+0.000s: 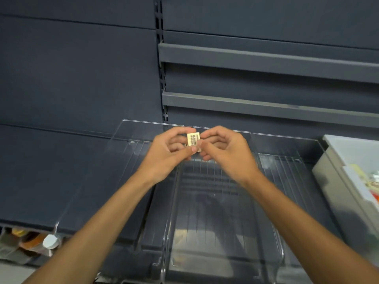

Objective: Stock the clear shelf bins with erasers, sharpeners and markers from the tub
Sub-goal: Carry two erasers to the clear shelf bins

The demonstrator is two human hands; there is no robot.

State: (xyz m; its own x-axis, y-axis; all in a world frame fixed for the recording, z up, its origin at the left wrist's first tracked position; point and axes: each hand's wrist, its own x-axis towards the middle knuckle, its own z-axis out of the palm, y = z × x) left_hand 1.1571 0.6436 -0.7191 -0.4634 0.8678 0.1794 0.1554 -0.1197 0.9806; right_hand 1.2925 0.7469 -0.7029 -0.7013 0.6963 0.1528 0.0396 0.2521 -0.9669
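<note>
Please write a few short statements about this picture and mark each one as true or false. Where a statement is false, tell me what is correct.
1. Both the left hand and the right hand pinch the small cream packet. True.
2. The packet already lies on the floor of the middle clear bin. False: the hands hold it up in the air, not yet set down.
3. The grey tub stands to the right of the clear bins. True.
4. The left hand rests on the tub. False: it is at the packet, well apart from the tub.

Left hand (166, 154), right hand (228, 154), both pinching.
</note>
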